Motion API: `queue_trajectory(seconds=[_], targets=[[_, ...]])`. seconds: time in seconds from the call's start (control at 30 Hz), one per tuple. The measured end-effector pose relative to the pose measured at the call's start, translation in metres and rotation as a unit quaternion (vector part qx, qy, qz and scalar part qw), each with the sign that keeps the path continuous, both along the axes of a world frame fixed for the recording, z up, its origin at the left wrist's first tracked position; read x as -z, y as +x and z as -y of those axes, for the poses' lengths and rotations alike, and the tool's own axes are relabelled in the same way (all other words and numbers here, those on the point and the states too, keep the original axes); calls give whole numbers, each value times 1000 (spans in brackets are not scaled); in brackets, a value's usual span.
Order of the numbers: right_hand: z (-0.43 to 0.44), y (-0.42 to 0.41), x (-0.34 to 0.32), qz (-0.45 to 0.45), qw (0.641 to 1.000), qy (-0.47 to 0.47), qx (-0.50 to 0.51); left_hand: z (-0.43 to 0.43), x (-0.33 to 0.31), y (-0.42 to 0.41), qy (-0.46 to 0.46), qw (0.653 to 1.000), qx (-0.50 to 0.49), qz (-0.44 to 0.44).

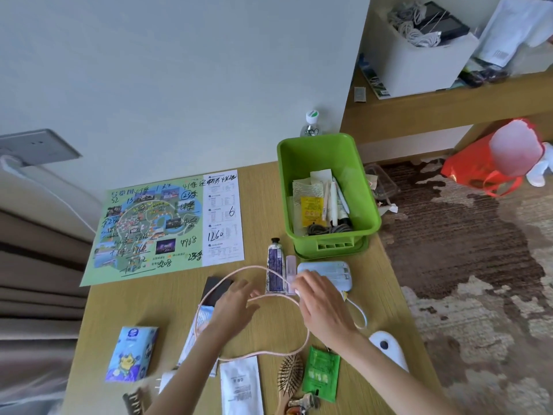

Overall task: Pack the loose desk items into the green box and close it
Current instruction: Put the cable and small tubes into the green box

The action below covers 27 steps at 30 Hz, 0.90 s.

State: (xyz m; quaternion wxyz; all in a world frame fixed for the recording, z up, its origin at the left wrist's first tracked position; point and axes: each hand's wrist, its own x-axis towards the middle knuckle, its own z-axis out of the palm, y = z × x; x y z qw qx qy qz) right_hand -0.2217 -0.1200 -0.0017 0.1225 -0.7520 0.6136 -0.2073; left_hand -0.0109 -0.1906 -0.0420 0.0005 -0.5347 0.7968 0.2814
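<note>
On the tabletop [143, 304], left hand [236, 307] and right hand [323, 304] pinch the pink cable [266, 353]; coil it small for the green box [314, 157].

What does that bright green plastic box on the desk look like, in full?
The bright green plastic box is a glossy rectangular tub with a slotted near wall. It stands upright and open near the far right edge of the wooden desk, seemingly on a green lid. Inside lie paper sachets, white tubes and a grey cord. Neither the left hand nor the right hand touches it.
</note>
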Motion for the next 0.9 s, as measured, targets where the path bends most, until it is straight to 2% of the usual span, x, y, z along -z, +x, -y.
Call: queue_trajectory(seconds=[0.17,0.33,0.5,0.73,0.8,0.9], targets=[[-7,19,27,-71,987,142,-13,-13,7,4,-63,998,-4,28],[0,26,22,-77,986,128,78,-16,3,9,-58,998,-35,-8],[17,25,20,-108,980,153,68,-17,-5,19,-71,994,-73,-23],[0,27,29,-33,980,196,4,-13,-13,25,-107,990,-80,-51],[-5,22,28,-11,983,185,21,-8,-15,18,-106,988,-84,-67],[-10,11,25,18,982,160,101,4,-16,1,-110,987,-97,-71]])
